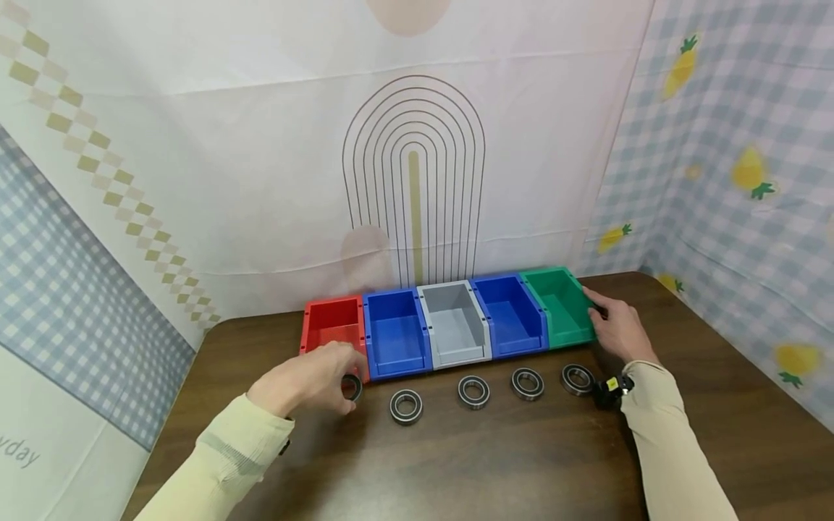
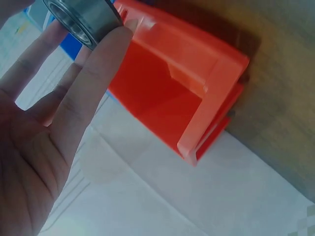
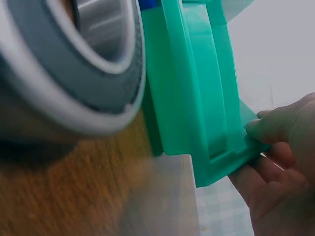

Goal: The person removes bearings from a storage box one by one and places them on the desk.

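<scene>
My left hand (image 1: 313, 380) pinches a ball bearing (image 2: 98, 22) with its fingertips, in front of the red bin (image 1: 334, 318). In the left wrist view the bearing is tilted beside the bin's edge, and the thumb is mostly out of frame. At the right end of the row, my right hand (image 1: 620, 329) grips the side wall of the green bin (image 3: 197, 98). Its thumb lies on the rim and the other fingers curl against the outside. Close to the right wrist, another bearing (image 1: 566, 381) lies flat on the table.
Between the red and green bins stand a blue bin (image 1: 395, 333), a grey bin (image 1: 455, 325) and a second blue bin (image 1: 511, 315), side by side. Three more bearings lie in front: one bearing (image 1: 394, 409), another bearing (image 1: 462, 393) and a third bearing (image 1: 516, 385). A cloth (image 1: 260, 181) hangs behind.
</scene>
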Motion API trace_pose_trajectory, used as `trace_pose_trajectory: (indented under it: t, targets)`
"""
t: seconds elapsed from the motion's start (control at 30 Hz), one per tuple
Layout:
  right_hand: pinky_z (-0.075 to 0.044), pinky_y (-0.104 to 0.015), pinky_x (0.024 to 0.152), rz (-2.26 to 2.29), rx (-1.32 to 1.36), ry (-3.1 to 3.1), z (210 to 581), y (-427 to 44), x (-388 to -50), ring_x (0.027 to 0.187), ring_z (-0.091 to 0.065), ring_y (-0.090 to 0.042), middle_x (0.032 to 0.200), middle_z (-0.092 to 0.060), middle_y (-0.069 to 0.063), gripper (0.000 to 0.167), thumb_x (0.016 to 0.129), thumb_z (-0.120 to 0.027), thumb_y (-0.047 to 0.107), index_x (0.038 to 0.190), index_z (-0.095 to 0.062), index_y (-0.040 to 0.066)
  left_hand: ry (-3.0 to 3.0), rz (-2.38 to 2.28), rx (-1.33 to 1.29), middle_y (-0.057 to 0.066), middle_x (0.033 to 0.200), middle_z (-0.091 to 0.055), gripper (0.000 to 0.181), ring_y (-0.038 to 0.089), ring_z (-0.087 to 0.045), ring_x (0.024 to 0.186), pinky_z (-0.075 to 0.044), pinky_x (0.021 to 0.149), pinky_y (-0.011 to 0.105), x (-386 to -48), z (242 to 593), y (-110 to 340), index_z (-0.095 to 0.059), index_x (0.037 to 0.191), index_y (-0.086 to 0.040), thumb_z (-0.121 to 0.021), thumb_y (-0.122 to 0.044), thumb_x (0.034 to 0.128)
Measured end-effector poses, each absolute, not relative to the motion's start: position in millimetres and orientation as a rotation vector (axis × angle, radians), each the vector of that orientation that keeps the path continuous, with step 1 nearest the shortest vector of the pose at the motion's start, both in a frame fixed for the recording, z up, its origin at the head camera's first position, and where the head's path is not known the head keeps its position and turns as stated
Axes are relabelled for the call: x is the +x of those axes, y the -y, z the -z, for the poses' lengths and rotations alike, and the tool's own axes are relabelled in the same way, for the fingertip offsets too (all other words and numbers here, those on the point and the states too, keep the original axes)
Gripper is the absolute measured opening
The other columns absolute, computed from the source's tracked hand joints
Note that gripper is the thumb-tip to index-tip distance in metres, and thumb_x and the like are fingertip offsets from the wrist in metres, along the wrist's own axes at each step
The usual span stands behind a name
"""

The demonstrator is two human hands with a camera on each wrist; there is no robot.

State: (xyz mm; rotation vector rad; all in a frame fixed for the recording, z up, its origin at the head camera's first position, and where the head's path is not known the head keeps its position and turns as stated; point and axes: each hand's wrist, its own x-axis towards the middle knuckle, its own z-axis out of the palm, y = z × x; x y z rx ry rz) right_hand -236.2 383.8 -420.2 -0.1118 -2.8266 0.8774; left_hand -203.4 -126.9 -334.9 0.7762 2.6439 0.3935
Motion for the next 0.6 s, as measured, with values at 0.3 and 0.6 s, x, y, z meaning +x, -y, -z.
trace_pose_trajectory:
  t: [0.3,0.6]
  targets:
    - [-0.038,-0.034,0.048,-0.865,-0.110,2.817,420,-381,-237,0.048,-0.041,-0.018,0.068,-0.043,-0.007,0.050,0.108,-0.042,0.017,0.158,-0.037,0.014,-2.617,-0.423,0.809,0.002,0.095,-0.064,0.030,0.018,-0.057,0.093,-0.057,0.071,0.034,-196,360,127,-0.071,0.092,-0.016,-0.091,-0.013,0.0700]
    - [-0.038,-0.034,0.045,-0.879,-0.116,2.819,419,-382,-236,0.045,-0.039,-0.018,0.057,-0.039,-0.001,0.051,0.108,-0.041,0.019,0.158,-0.036,0.016,-2.699,-0.372,0.876,0.003,0.091,-0.064,0.027,0.016,-0.055,0.085,-0.054,0.068,0.030,-194,376,130,-0.070,0.090,-0.013,-0.090,-0.010,0.0707]
